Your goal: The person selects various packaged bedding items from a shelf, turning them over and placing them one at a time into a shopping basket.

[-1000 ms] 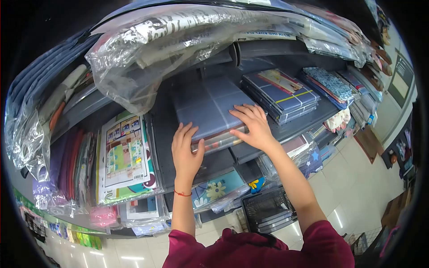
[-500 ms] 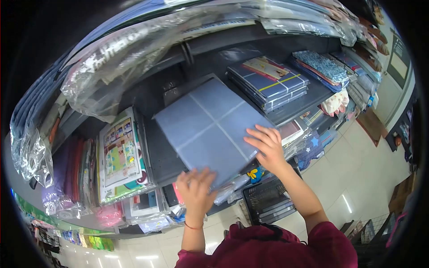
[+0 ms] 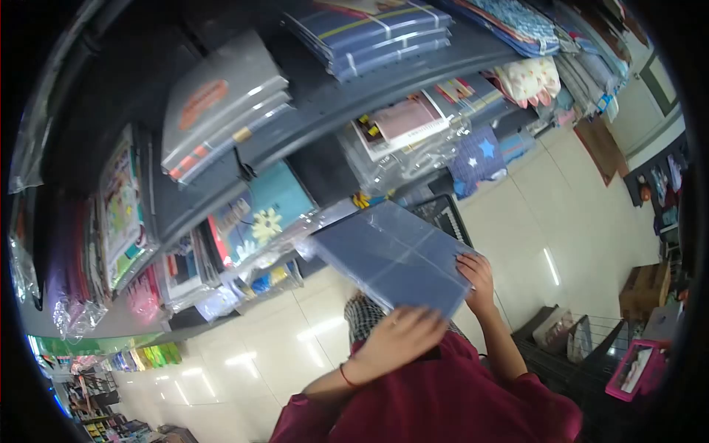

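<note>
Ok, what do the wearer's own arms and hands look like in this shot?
Short maroon fabric sleeves: left sleeve, right sleeve; forearms bare below. Thin red cord-like bracelet around the left wrist; none visible on the right. No gloves on the left hand or right hand. Left fingers are motion-blurred, so can't rule out a ring there.

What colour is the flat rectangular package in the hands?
The package is greyish blue, seen in the head view.

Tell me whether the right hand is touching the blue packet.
Touching. The head view shows the right hand with its fingers laid over the edge of the blue packet.
</note>
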Demonstrator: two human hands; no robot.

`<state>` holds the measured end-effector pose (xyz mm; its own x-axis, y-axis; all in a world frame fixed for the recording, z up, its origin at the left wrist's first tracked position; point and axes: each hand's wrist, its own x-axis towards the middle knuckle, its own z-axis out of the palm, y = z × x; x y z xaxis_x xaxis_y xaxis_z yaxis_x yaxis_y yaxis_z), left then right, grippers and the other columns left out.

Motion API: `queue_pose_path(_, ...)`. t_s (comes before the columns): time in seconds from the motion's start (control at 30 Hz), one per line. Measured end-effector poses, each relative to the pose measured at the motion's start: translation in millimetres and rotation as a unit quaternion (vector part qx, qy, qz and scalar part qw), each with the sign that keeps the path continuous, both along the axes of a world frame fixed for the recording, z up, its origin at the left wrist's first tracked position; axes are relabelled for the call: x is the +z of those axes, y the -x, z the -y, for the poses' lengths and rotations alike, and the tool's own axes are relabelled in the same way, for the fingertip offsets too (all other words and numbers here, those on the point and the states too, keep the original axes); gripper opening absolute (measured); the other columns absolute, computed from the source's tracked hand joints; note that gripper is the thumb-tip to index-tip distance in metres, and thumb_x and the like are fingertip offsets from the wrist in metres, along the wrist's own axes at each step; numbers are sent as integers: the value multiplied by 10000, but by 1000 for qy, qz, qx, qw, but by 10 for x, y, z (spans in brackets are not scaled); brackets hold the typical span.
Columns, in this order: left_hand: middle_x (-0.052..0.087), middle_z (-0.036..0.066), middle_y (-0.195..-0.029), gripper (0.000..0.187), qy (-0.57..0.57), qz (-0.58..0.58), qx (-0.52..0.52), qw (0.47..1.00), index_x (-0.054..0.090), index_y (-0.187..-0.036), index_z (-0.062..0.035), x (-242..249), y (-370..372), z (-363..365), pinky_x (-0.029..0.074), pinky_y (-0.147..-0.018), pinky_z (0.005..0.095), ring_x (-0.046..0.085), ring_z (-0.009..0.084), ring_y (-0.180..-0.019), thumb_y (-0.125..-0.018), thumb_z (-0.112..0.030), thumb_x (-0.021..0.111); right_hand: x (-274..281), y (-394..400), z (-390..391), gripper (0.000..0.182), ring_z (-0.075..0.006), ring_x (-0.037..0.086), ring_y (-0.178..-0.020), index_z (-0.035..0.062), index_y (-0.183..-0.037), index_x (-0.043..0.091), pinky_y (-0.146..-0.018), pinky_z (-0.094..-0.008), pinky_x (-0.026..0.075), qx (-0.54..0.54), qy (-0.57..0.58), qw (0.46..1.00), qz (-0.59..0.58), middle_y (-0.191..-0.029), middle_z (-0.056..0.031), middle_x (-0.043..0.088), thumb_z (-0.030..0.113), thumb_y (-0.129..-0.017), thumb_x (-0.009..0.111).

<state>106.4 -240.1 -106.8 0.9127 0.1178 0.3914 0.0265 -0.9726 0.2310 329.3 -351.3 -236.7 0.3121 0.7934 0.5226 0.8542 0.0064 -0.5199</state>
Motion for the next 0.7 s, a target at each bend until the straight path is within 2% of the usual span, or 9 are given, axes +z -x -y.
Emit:
queue_pose_path(0.03, 588, -19, -1154, 338, 17, -11, 20, 1000, 622, -1105, -157, -183, -67, -9, 440, -875, 328, 564, 153, -1043, -767, -154, 603, -142, -66, 103, 324, -300, 569, -1113, 80, -1051, 628, -1006, -481, 372, -6, 35, 999, 4, -1167, -83, 634, 16, -734, 612)
queue_pose_path(0.13, 597, 28, -1082, 305, 137, -34, 52, 989, 619, -1063, -120, -945, -203, -42, 470, -851, 354, 583, 216, -1029, -762, -86, 586, -568, -190, 284, 382, -280, 552, -1104, 92, -1067, 632, -1018, -489, 348, -22, 118, 993, 14, -1139, -73, 626, -18, -701, 618)
queue_pose_path(0.23, 580, 40, -1066, 341, 193, -101, 129, 968, 606, -1100, -111, -1682, -263, -81, 475, -843, 369, 583, 238, -1022, -764, -59, 583, -1051, -252, 276, 379, -272, 547, -1090, 102, -1066, 634, -1022, -488, 342, -6, 172, 985, -13, -1097, -64, 621, -12, -705, 623)
queue_pose_path(0.27, 574, 44, -1074, 354, 201, -112, 140, 963, 600, -1114, -113, -1902, -239, -88, 476, -845, 375, 581, 247, -1021, -766, -56, 584, -1183, -239, 240, 367, -270, 546, -1072, 106, -1056, 641, -1010, -477, 350, 4, 179, 984, -22, -1061, -65, 615, -10, -707, 627)
queue_pose_path(0.4, 528, 62, -1138, 412, 253, -140, 193, 938, 562, -1190, -126, -2611, -169, -137, 475, -869, 393, 569, 270, -1042, -788, -38, 559, -1681, -278, -34, 376, -273, 533, -1086, 114, -1077, 657, -977, -444, 366, 43, 234, 971, -26, -1089, -74, 615, -3, -721, 630)
queue_pose_path(0.47, 511, 79, -1184, 469, 272, -159, 229, 921, 531, -1247, -152, -3000, -117, -194, 474, -890, 410, 563, 290, -1064, -798, -18, 540, -1959, -240, -143, 394, -291, 531, -1077, 120, -1082, 660, -1003, -455, 357, 50, 246, 967, -35, -1090, -87, 611, -4, -709, 640)
queue_pose_path(0.57, 507, 87, -1216, 468, 326, -142, 267, 896, 532, -1245, -150, -3508, -99, -354, 470, -906, 418, 557, 309, -1086, -800, -6, 526, -2344, -216, -431, 441, -311, 520, -1084, 134, -1140, 639, -1021, -466, 349, 64, 282, 957, -10, -1128, -106, 593, 13, -716, 636)
queue_pose_path(0.63, 500, 89, -1244, 499, 332, -146, 292, 885, 517, -1262, -158, -3700, -113, -446, 469, -930, 413, 543, 325, -1117, -794, 16, 509, -2655, -212, -562, 461, -319, 481, -1162, 139, -1188, 609, -1054, -485, 317, 82, 314, 946, -7, -1167, -115, 573, 45, -737, 634)
queue_pose_path(0.7, 486, 95, -1267, 488, 332, -150, 297, 883, 500, -1278, -161, -4029, -128, -511, 469, -933, 414, 536, 327, -1125, -818, 0, 515, -2872, -177, -654, 461, -344, 404, -1262, 143, -1248, 564, -1090, -515, 265, 69, 363, 928, 42, -1247, -136, 530, 112, -791, 620)
